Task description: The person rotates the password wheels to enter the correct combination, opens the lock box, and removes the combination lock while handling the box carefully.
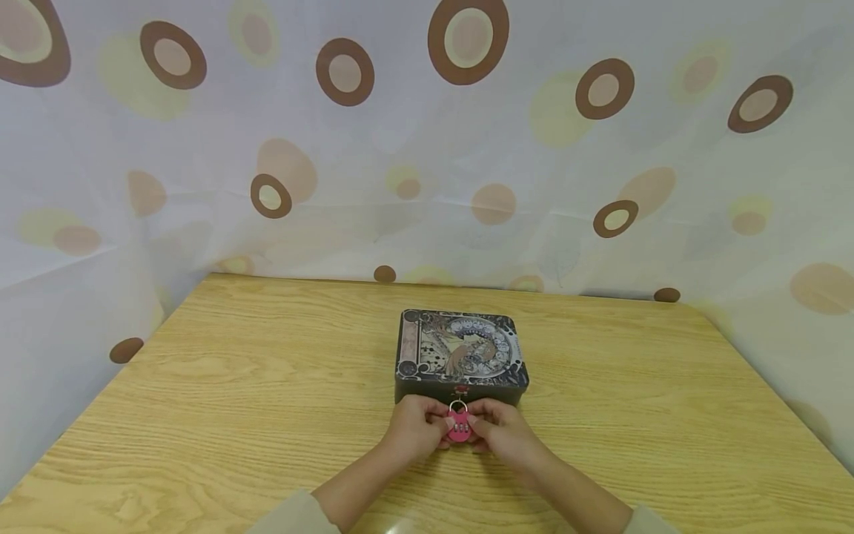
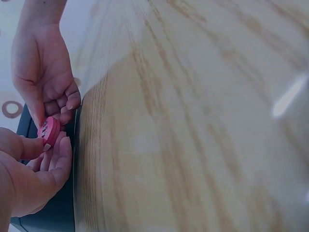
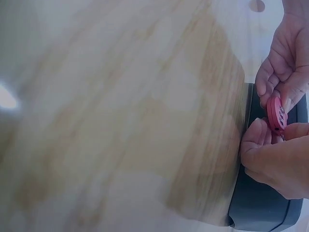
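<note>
A pink combination padlock (image 1: 459, 428) with several number dials hangs by its shackle at the front clasp (image 1: 461, 389) of a dark, illustrated tin box (image 1: 467, 348). My left hand (image 1: 416, 428) pinches the padlock's left side between thumb and curled fingers. From the other side, my right hand (image 1: 505, 432) pinches it the same way. In the left wrist view the padlock (image 2: 49, 130) sits between both thumbs, close to the box's dark side wall (image 2: 53, 220). The right wrist view shows the padlock (image 3: 276, 115) edge-on between the fingers. The box lid lies closed.
The box stands on a wood-grain table (image 1: 267, 386), near its middle. Behind and to both sides hangs a white sheet (image 1: 400, 148) printed with brown and yellow circles.
</note>
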The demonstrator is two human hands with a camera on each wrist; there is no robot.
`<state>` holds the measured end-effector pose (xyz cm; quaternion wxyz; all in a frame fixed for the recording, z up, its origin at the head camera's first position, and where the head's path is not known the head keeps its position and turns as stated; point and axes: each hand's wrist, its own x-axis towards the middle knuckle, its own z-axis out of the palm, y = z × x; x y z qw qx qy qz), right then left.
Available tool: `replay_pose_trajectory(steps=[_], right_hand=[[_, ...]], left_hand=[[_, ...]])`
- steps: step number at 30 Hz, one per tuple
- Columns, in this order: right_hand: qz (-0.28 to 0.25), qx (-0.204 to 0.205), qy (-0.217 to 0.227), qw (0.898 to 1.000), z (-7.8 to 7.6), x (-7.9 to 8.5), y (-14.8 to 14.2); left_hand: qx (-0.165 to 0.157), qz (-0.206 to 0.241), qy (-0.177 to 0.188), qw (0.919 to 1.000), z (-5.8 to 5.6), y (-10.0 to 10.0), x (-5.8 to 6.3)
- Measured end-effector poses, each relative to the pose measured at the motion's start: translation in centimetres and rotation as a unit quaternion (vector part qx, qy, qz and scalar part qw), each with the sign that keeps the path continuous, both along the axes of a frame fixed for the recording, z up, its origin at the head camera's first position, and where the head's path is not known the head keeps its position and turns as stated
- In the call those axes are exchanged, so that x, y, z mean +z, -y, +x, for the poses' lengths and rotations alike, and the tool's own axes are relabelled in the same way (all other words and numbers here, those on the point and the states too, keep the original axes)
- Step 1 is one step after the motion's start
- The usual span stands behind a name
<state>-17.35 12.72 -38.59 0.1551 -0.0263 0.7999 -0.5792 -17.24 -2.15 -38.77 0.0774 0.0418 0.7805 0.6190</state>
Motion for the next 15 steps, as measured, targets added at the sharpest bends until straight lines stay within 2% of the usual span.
replay_pose_trajectory(steps=[11,15], right_hand=[[-0.007,0.031,-0.006,0.999,0.02,-0.05,-0.47],[-0.005,0.029,-0.011,1.000,-0.03,-0.02,-0.37]], left_hand=[[-0.004,0.003,0.002,1.0000,0.00,0.01,-0.08],[-0.005,0.004,-0.003,1.0000,-0.04,0.08,-0.10]])
